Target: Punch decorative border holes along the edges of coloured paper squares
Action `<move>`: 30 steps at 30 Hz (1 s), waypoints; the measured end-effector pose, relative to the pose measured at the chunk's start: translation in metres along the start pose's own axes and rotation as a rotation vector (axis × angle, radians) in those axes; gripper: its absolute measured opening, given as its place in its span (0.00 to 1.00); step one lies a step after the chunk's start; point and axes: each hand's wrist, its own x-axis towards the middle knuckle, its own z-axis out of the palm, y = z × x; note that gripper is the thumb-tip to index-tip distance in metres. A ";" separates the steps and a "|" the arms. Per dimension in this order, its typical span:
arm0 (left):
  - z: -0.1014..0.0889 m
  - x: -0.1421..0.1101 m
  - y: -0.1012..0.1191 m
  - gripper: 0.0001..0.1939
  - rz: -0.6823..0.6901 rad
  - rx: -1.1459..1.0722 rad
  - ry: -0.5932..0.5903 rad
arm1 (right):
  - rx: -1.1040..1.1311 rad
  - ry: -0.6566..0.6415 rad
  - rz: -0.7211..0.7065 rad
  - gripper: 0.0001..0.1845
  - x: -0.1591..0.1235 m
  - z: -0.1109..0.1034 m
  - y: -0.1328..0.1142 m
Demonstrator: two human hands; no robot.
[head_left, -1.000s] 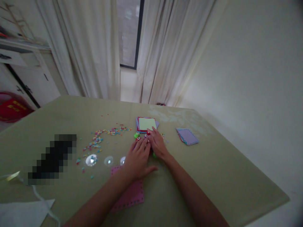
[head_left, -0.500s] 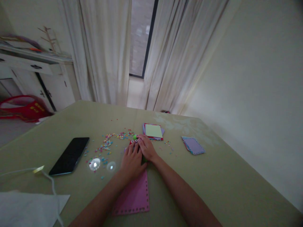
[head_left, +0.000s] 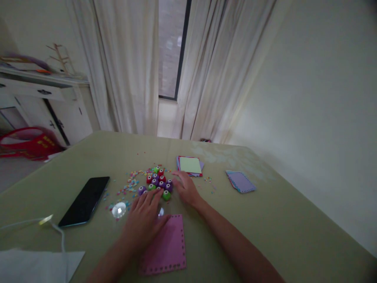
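Several red, purple and green beads with eye-like white spots (head_left: 159,182) lie in a loose cluster on the table. My left hand (head_left: 143,215) is spread at the near side of the cluster, its fingertips touching or just over the nearest beads. My right hand (head_left: 185,188) is beside the cluster's right edge, fingers stretched out and nothing visible in them. Under and beside my left thumb lies a pink sheet with holes punched along its edges (head_left: 166,249). A small clear disc (head_left: 160,212) shows partly behind the left hand.
Tiny coloured bits (head_left: 131,181) are scattered left of the beads. A clear round disc (head_left: 119,210), a black phone (head_left: 85,201), a white cable (head_left: 63,239) and white paper (head_left: 38,265) lie leftward. Square sheets (head_left: 190,165) are stacked at the back; purple-topped sheets (head_left: 240,182) lie right.
The beads, mostly hidden under both hands before, have moved left and now lie exposed. My left hand has drawn back toward me and left; my right hand has parted from it.
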 end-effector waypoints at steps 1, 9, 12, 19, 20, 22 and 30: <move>0.001 -0.014 0.000 0.30 0.067 -0.027 0.011 | -0.016 -0.012 -0.008 0.19 -0.012 -0.009 -0.004; 0.013 -0.052 0.009 0.36 0.316 0.053 0.041 | -0.325 -0.308 -0.224 0.24 -0.046 -0.011 -0.034; 0.012 -0.044 0.003 0.36 0.280 0.068 0.021 | -0.348 -0.288 -0.199 0.21 -0.047 -0.012 -0.033; -0.003 -0.025 0.021 0.39 0.277 0.005 -0.134 | -0.432 -0.184 0.114 0.06 -0.079 -0.057 -0.023; -0.005 -0.019 0.029 0.40 0.257 -0.022 -0.205 | -0.442 -0.170 0.160 0.06 -0.084 -0.063 -0.022; -0.008 -0.006 0.043 0.41 0.187 -0.058 -0.308 | -0.435 -0.151 0.214 0.08 -0.092 -0.071 -0.021; 0.017 -0.005 0.038 0.36 0.164 -0.147 -0.178 | -0.219 -0.105 0.280 0.13 -0.100 -0.071 -0.022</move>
